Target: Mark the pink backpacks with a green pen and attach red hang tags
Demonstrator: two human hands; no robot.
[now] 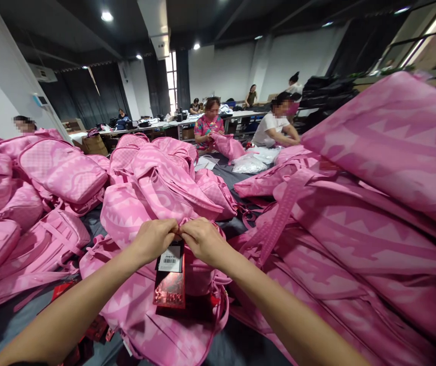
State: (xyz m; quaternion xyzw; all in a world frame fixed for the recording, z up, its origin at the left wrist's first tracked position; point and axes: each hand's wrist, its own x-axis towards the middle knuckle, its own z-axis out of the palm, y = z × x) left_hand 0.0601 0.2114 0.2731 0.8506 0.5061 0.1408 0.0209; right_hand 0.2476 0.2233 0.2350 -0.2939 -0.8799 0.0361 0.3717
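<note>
My left hand (pixel 157 235) and my right hand (pixel 204 240) meet in front of me, fingertips pinched together and almost touching. Both are closed at the top of the hang tags, on what looks like their string; the fingers mostly hide it. Below them hangs a black tag with a white barcode label (pixel 170 258), overlapping a shiny red tag (pixel 169 291). Behind the tags lies a pink patterned backpack (pixel 152 315), its strap loop at the right. More pink backpacks (pixel 126 211) lie just beyond my hands.
Pink backpacks are heaped at the left (pixel 63 170), with a taller pile (pixel 374 239) close by my right arm. Red tags (pixel 97 328) lie on the dark table cover below my left forearm. Across the table, a person (pixel 208 127) handles a pink bag near clear plastic packages (pixel 250 163).
</note>
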